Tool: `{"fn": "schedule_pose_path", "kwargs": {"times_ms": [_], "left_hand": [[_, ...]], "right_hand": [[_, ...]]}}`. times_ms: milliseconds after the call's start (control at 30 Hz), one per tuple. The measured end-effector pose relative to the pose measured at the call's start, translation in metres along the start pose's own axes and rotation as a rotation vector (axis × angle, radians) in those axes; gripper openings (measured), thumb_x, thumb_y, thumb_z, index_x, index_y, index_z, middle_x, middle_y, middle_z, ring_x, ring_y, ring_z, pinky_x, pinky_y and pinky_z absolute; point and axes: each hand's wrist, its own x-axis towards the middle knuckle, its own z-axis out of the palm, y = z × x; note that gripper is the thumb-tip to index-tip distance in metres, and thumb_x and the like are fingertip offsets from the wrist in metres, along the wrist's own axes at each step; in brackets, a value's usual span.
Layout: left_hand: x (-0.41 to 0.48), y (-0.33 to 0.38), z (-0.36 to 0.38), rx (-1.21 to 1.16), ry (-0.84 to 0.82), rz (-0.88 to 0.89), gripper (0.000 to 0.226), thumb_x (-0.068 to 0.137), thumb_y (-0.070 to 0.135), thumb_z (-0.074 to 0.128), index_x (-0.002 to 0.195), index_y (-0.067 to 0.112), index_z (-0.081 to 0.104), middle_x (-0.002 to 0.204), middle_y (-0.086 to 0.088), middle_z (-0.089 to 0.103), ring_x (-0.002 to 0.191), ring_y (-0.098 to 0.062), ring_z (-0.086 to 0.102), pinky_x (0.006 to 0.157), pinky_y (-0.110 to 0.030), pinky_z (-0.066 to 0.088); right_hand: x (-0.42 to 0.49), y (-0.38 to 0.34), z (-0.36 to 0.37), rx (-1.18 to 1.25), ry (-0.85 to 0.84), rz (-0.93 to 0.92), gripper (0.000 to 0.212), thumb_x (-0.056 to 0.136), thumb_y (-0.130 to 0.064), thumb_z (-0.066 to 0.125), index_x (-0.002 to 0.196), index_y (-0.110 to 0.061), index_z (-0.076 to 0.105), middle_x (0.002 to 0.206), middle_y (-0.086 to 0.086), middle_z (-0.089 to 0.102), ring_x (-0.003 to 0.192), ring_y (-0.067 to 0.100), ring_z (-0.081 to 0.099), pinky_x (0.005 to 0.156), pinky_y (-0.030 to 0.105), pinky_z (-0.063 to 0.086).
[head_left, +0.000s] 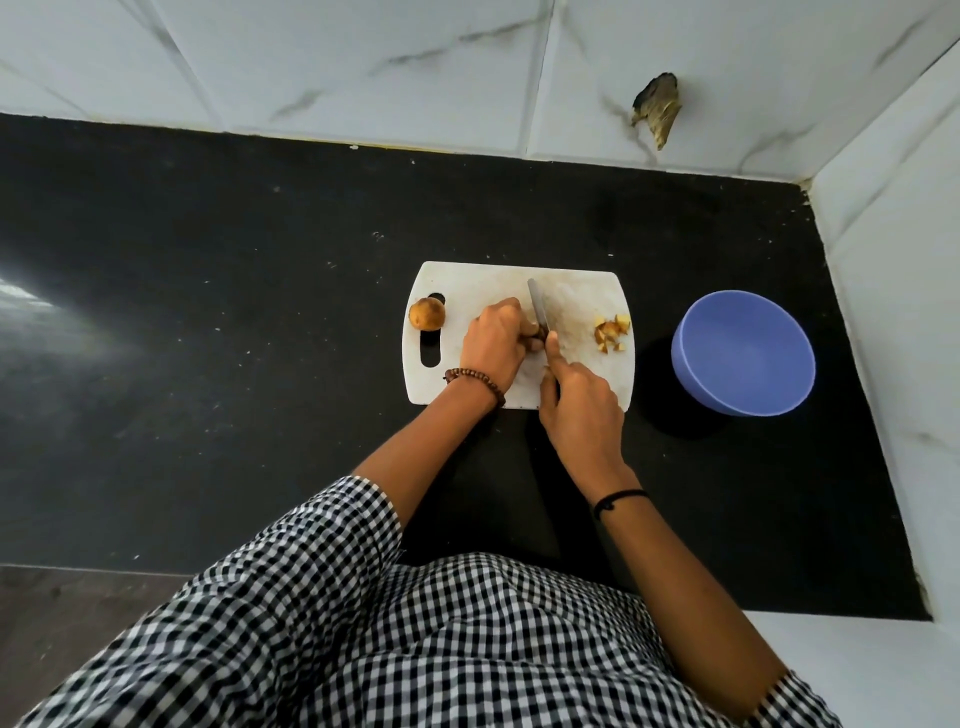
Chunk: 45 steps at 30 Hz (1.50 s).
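A white cutting board (576, 296) lies on the black counter. My left hand (496, 338) curls over a small brown potato piece (534, 338) at the board's middle and holds it down. My right hand (579, 402) grips a knife (539, 309), forefinger along its spine, with the blade standing across that piece. A whole small potato (427, 314) sits at the board's left end by the handle slot. A heap of cut potato chunks (613, 332) lies at the board's right end.
An empty blue bowl (743, 353) stands on the counter (208, 312) right of the board. White marble tile walls (467, 67) close off the back and the right side. A brown broken patch (657, 106) marks the back wall.
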Motion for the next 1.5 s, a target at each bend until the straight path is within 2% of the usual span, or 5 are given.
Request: {"fn": "schedule_pose_path", "kwargs": {"times_ms": [433,800,967,1300,1500], "left_hand": [[-0.002,0.006,-0.005,-0.053,0.004,-0.031,0.010,0.083,0.000,0.067,0.082,0.008,0.061,0.079,0.003,0.069,0.067,-0.007,0.062,0.070,-0.028,0.057],[-0.002,0.008,-0.005,-0.030,0.012,-0.020,0.008,0.084,0.006,0.069,0.086,0.005,0.062,0.087,-0.006,0.071,0.081,-0.020,0.067,0.073,-0.035,0.055],[-0.002,0.007,-0.007,-0.106,-0.011,-0.033,0.010,0.080,0.003,0.072,0.085,0.005,0.063,0.085,-0.003,0.073,0.084,-0.015,0.069,0.079,-0.030,0.056],[0.001,-0.002,-0.004,-0.068,-0.051,0.060,0.009,0.080,0.003,0.072,0.085,0.010,0.071,0.089,-0.004,0.068,0.081,-0.016,0.067,0.077,-0.034,0.057],[0.001,-0.005,-0.006,-0.039,-0.090,0.093,0.017,0.082,0.002,0.070,0.097,0.009,0.071,0.099,-0.008,0.063,0.085,-0.018,0.065,0.081,-0.030,0.056]], "right_hand": [[-0.002,-0.002,0.000,-0.033,-0.009,-0.018,0.054,0.106,-0.028,0.040,0.158,-0.023,0.024,0.088,0.011,0.059,0.075,0.025,0.059,0.062,0.042,0.053],[-0.030,0.002,0.000,-0.061,-0.029,-0.011,0.058,0.104,-0.024,0.044,0.158,-0.022,0.023,0.090,0.009,0.057,0.077,0.025,0.059,0.064,0.042,0.053],[-0.041,0.005,-0.002,-0.050,-0.048,-0.006,0.057,0.105,-0.027,0.042,0.158,-0.024,0.022,0.092,0.007,0.058,0.077,0.023,0.058,0.067,0.042,0.054],[-0.074,0.029,-0.021,0.193,0.015,-0.013,0.049,0.100,-0.026,0.053,0.149,-0.030,0.045,0.071,-0.003,0.055,0.064,0.010,0.054,0.057,0.036,0.053],[-0.080,0.035,-0.028,0.376,0.098,0.032,0.047,0.100,-0.027,0.057,0.146,-0.025,0.048,0.070,-0.009,0.057,0.064,0.007,0.058,0.060,0.024,0.052]]}}
